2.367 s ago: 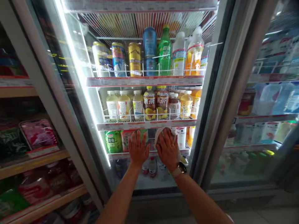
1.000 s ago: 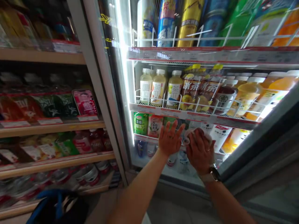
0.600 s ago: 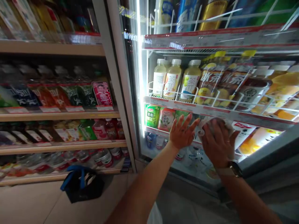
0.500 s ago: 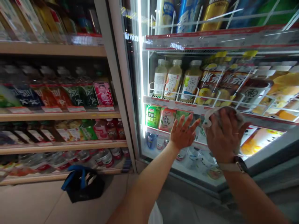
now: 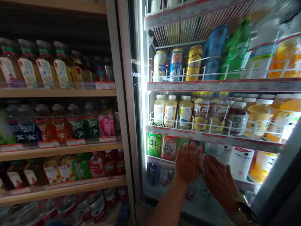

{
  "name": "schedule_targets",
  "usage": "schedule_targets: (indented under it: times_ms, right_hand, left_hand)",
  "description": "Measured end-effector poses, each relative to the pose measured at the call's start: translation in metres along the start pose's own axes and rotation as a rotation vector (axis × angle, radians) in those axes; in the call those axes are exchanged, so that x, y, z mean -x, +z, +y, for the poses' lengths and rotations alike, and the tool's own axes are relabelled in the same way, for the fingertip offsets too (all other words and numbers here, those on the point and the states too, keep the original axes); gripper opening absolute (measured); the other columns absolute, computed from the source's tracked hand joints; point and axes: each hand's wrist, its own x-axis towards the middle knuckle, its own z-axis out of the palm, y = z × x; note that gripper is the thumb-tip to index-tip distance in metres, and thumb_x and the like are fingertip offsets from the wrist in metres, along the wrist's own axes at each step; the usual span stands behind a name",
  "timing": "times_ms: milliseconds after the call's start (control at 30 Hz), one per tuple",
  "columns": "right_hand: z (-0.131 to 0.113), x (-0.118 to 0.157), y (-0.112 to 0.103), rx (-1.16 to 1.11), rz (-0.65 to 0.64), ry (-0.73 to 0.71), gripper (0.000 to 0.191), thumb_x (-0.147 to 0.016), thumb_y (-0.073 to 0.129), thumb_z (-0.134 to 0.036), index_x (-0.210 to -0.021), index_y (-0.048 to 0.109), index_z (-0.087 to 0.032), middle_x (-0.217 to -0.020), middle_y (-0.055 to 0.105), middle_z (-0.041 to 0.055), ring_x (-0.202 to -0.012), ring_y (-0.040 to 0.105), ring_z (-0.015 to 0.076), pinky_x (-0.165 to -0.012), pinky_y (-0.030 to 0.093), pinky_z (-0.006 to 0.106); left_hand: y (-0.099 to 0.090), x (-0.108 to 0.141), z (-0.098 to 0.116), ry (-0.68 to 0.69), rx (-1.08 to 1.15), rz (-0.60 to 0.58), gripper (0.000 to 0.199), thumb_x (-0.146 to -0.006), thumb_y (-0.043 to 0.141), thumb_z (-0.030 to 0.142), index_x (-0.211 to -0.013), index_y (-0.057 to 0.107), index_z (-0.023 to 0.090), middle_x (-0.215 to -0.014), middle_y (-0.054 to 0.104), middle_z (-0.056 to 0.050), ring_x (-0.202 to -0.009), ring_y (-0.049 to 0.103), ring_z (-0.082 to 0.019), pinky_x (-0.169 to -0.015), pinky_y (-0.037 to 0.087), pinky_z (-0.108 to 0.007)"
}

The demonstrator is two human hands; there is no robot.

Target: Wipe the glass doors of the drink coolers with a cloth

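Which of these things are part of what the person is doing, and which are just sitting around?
Part of the work:
- right hand pressing a white cloth
- left hand, spread beside it
- glass cooler door with its grey frame

Just sitting there:
- gold metal can
- plastic drink bottles on a wooden shelf

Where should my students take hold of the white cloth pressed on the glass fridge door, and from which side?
Probably by its free edge, coming from the room side: the soft white cloth lies against the clear glass fridge door under the right hand, so only the strip showing beside the left hand looks reachable.
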Motion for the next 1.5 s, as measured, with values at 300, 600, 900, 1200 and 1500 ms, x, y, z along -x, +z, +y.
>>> schedule_targets:
  times_ms: [300,600,900,1200,1500]
  right_hand:
    - [0.027,-0.115,-0.031,0.039,0.139,0.105,0.055,-0.099,0.044,-0.032,-0.152,0.036,-0.021,-0.152,0.045,0.0146,-0.142,0.039,0.0305,-0.119,0.02,0.056]
    - [-0.004,0.018,0.005,-0.041,0.083,-0.027,0.055,-0.1,0.043,-0.027,-0.154,0.034,-0.028,-0.119,0.073,0.0066,-0.107,0.066,0.0209,-0.118,0.023,0.041]
    - [0.038,-0.081,-0.031,0.034,0.101,0.088,0.055,-0.1,0.049,-0.029,-0.153,0.035,-0.025,-0.147,0.053,0.0119,-0.137,0.046,0.0265,-0.12,0.015,0.05]
    - [0.013,-0.027,-0.015,-0.007,0.061,0.025,0.052,-0.099,0.046,-0.023,-0.151,0.04,-0.024,-0.135,0.064,0.0094,-0.123,0.058,0.0219,-0.119,0.02,0.042]
    - [0.011,0.007,-0.005,-0.027,-0.021,-0.054,0.045,-0.099,0.046,-0.024,-0.143,0.051,-0.029,-0.136,0.064,0.0036,-0.134,0.048,0.0181,-0.12,0.016,0.039]
  left_hand:
    - [-0.003,-0.003,-0.002,0.015,0.009,0.026,0.057,-0.091,0.048,0.033,-0.147,0.044,0.021,-0.156,0.04,-0.007,-0.148,0.029,-0.029,-0.119,0.025,-0.044]
    - [-0.002,-0.002,-0.005,0.027,-0.024,0.011,0.061,-0.09,0.05,0.028,-0.15,0.04,0.019,-0.155,0.04,-0.011,-0.147,0.03,-0.03,-0.118,0.027,-0.046]
    - [-0.002,-0.008,-0.005,0.026,-0.022,0.024,0.061,-0.094,0.041,0.024,-0.154,0.028,0.02,-0.157,0.036,-0.011,-0.149,0.024,-0.028,-0.119,0.027,-0.048]
    - [-0.004,-0.014,-0.002,0.038,-0.012,0.043,0.059,-0.097,0.038,0.025,-0.155,0.026,0.02,-0.162,0.023,-0.01,-0.15,0.019,-0.028,-0.122,0.02,-0.047]
    - [-0.003,-0.012,-0.004,0.039,-0.022,0.034,0.062,-0.096,0.041,0.024,-0.155,0.025,0.02,-0.16,0.027,-0.011,-0.15,0.021,-0.028,-0.121,0.023,-0.048]
